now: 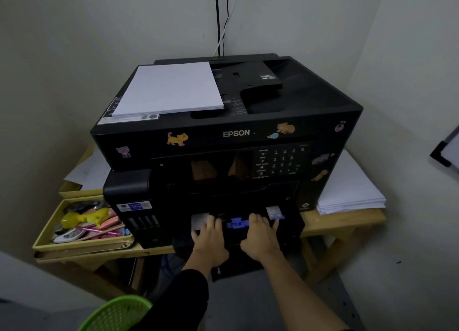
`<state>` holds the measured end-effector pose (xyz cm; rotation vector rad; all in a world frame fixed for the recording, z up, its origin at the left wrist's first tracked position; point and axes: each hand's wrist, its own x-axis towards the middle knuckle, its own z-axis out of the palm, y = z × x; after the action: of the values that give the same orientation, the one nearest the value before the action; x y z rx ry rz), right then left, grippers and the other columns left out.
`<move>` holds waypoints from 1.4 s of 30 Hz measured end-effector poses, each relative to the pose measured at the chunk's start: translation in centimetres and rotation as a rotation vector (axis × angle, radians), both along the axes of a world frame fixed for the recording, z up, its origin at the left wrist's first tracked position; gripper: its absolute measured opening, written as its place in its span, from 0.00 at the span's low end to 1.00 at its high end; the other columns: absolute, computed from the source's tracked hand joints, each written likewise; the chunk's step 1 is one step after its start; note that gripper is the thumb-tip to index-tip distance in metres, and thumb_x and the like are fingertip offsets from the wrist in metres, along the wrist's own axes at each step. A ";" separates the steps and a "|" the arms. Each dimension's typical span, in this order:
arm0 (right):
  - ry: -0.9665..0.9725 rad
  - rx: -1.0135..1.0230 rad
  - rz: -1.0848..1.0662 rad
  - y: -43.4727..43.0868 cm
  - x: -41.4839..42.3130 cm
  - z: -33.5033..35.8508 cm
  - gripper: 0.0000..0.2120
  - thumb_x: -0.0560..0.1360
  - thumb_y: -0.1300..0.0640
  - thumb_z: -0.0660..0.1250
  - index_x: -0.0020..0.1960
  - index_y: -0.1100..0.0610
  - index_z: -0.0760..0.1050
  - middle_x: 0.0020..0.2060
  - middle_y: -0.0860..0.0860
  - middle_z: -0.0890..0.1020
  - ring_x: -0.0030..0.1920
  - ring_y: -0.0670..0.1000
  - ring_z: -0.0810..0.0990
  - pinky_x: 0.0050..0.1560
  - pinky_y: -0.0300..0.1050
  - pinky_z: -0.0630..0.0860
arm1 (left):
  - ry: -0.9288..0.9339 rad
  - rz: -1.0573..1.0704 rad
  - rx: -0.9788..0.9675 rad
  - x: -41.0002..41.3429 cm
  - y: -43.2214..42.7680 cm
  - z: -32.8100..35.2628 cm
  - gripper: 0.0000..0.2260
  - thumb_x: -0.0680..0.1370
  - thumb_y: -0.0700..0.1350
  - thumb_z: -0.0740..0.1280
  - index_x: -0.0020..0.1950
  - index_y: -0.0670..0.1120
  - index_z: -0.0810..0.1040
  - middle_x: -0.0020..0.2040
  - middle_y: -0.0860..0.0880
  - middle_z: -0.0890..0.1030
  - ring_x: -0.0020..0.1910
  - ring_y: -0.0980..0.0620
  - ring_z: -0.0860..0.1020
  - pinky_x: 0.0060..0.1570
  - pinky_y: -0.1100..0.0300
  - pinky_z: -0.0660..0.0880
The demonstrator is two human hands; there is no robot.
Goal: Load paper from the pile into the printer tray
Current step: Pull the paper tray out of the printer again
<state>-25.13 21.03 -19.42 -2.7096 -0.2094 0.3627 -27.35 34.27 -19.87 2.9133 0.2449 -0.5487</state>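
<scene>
A black Epson printer (231,134) with cat stickers stands on a wooden table. A stack of white paper (169,88) lies on its lid at the left. At the bottom front the paper tray (238,225), with a blue guide and some white paper inside, sits partly pulled out. My left hand (210,238) rests on the tray's left part, fingers reaching into it. My right hand (260,233) lies on the tray to the right of the blue guide, fingers spread forward. Whether either hand grips the tray I cannot tell.
A pile of white sheets (347,189) lies on the table (347,221) right of the printer. A yellow box (82,243) of pens and small items sits at the left, more paper (92,171) behind it. A green basket (116,313) is at the bottom. Cables (219,20) run up the wall.
</scene>
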 end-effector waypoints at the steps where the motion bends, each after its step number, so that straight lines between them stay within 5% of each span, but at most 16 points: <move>1: -0.017 -0.015 0.002 0.0 -0.6 0.0 0.24 0.67 0.58 0.66 0.62 0.56 0.66 0.60 0.52 0.72 0.65 0.54 0.68 0.75 0.62 0.46 | -0.004 -0.004 0.064 -0.6 -0.6 -0.4 0.36 0.74 0.51 0.66 0.76 0.46 0.53 0.72 0.47 0.57 0.71 0.45 0.61 0.71 0.41 0.56; 4: -0.078 -0.095 0.061 -0.5 -2.4 -0.7 0.25 0.67 0.58 0.66 0.63 0.56 0.65 0.60 0.52 0.70 0.64 0.54 0.68 0.76 0.58 0.49 | 0.022 -0.004 0.220 -2.3 -2.0 -1.3 0.33 0.79 0.51 0.61 0.78 0.44 0.48 0.74 0.46 0.59 0.73 0.44 0.58 0.72 0.37 0.53; 12: -0.034 -0.161 0.165 -2.2 -5.4 -0.6 0.26 0.70 0.58 0.66 0.67 0.59 0.67 0.62 0.57 0.69 0.63 0.57 0.66 0.67 0.48 0.65 | 0.163 0.093 0.137 -4.7 -3.7 0.5 0.21 0.77 0.44 0.64 0.70 0.47 0.68 0.68 0.47 0.69 0.71 0.45 0.63 0.70 0.35 0.57; 21: 0.016 -0.183 0.208 -4.1 -9.2 -0.8 0.23 0.72 0.62 0.67 0.66 0.60 0.69 0.63 0.58 0.68 0.64 0.57 0.66 0.66 0.48 0.68 | 0.149 0.119 0.122 -9.5 -5.6 1.1 0.19 0.78 0.41 0.63 0.69 0.46 0.69 0.67 0.45 0.69 0.68 0.45 0.68 0.70 0.38 0.61; 29: 0.060 -0.203 0.179 -4.4 -12.0 -0.3 0.24 0.72 0.62 0.67 0.67 0.59 0.68 0.65 0.58 0.68 0.66 0.58 0.65 0.66 0.52 0.69 | 0.115 0.009 0.095 -12.5 -5.6 1.8 0.14 0.78 0.41 0.62 0.63 0.42 0.75 0.64 0.42 0.74 0.62 0.45 0.75 0.62 0.54 0.74; 42: 0.050 -0.241 0.150 -5.1 -15.5 -0.8 0.25 0.72 0.62 0.68 0.67 0.59 0.67 0.65 0.59 0.68 0.66 0.59 0.65 0.67 0.54 0.68 | 0.123 -0.098 0.152 -15.8 -5.9 1.9 0.17 0.75 0.44 0.67 0.63 0.43 0.75 0.63 0.43 0.76 0.62 0.46 0.76 0.60 0.56 0.74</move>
<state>-40.66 15.94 -20.18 -2.9254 -0.3784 0.5302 -43.12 28.38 -17.94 3.0552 0.1675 -0.7574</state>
